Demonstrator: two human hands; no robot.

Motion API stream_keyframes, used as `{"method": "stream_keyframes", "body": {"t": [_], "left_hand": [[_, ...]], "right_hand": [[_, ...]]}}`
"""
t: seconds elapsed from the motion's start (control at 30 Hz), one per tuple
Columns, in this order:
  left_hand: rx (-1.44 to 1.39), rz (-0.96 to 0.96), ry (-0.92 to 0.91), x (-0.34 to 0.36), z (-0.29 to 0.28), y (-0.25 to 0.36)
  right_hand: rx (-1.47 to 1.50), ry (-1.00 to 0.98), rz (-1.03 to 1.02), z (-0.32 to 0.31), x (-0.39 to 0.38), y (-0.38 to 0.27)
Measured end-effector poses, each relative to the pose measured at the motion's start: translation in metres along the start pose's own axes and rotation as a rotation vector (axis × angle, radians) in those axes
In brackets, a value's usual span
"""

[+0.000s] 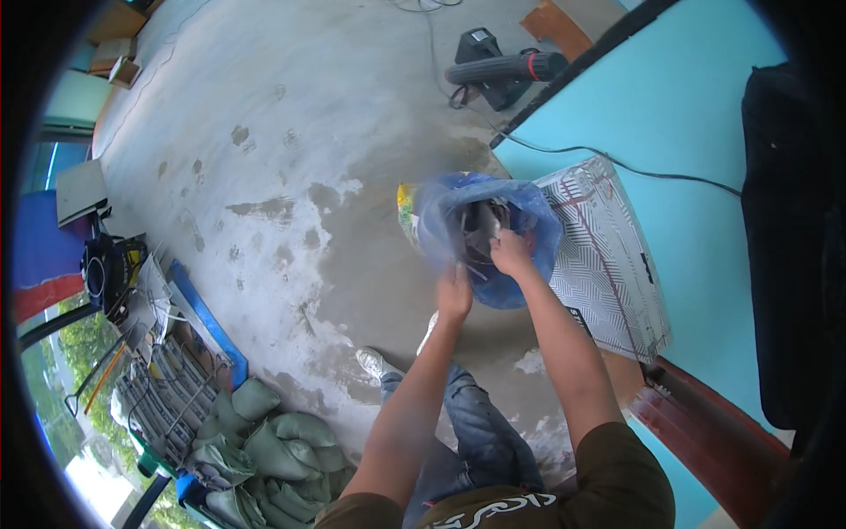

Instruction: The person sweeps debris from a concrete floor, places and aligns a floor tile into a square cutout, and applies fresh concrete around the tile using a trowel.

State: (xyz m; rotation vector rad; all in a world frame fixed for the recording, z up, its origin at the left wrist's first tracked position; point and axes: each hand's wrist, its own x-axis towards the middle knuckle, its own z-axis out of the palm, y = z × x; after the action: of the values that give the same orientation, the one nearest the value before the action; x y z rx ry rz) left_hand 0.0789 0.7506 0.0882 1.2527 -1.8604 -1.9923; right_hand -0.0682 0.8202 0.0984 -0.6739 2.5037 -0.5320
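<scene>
A blue plastic bag [548, 231] stands mouth up before me. A yellow-and-white printed patch [405, 212] shows on its left side. My left hand [455, 293] is closed on the near left part of the bag's rim. Over the bag's mouth, my right hand [511, 252] is closed, fingers pointing inward. A dark and silvery-grey item [483, 222] lies inside the bag, right by my right fingertips. What the right fingers grip is too small and partly hidden to name.
Right of the bag is a wrapped, patterned flat package [601, 264] against a turquoise surface [696, 132], crossed by a black cable [643, 176]. A black power tool [502, 69] lies beyond. Green sacks [282, 441] are piled at lower left, near a blue strip [207, 322].
</scene>
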Motion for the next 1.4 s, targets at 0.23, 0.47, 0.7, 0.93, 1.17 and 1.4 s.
{"method": "stream_keyframes", "body": {"t": [0.23,0.47,0.7,0.93,1.17,1.4], "left_hand": [[0.000,-0.088,0.051,-0.011,0.028,0.035],[0.080,0.032,0.127,-0.014,0.014,0.004],[0.136,-0.137,0.106,-0.037,-0.064,-0.008],[0.295,-0.548,0.499,-0.146,-0.274,-0.165],[0.145,-0.687,0.799,-0.247,-0.417,-0.266],[-0.195,-0.666,0.937,-0.289,-0.468,-0.340]], "right_hand": [[-0.035,-0.344,-0.154,-0.010,-0.004,0.032],[0.065,-0.470,-0.077,0.006,-0.007,0.060],[-0.076,-0.107,0.224,-0.081,-0.028,0.065],[-0.078,0.172,-0.005,-0.104,-0.070,-0.103],[-0.157,-0.254,-0.391,0.053,-0.125,-0.326],[-0.390,-0.674,-0.870,0.340,-0.183,-0.439]]}}
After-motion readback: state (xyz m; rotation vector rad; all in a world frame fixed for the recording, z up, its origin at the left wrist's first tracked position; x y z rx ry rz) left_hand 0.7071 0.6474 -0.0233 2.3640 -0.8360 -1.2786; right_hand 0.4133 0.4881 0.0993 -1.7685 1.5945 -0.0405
